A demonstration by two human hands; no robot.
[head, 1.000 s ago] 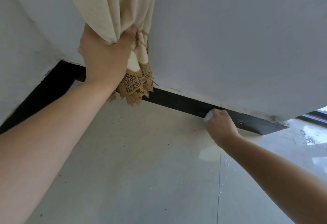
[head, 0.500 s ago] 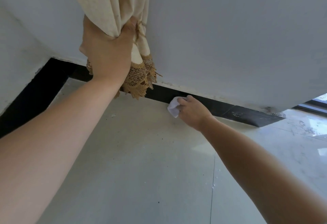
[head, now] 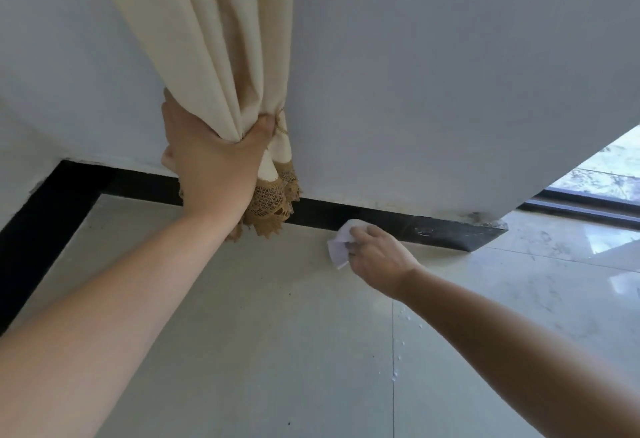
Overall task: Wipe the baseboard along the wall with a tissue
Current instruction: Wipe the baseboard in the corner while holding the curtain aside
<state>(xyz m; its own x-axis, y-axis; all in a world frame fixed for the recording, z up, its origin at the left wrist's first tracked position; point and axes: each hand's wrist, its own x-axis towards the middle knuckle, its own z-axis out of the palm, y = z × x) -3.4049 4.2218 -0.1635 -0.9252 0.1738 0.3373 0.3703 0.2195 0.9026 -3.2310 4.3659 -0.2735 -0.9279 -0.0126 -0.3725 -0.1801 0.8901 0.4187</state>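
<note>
Gripping: your left hand (head: 214, 174) bunches the cream curtain (head: 225, 67), lace hem above the glossy black baseboard (head: 446, 231).
Tissue: crumpled white tissue (head: 337, 245), clamped in your right hand (head: 379, 259), touching that baseboard.

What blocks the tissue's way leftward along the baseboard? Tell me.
The curtain hangs there, but the left hand holds it bunched; its lace hem still overlaps the baseboard just left of the tissue in the right hand.
</note>
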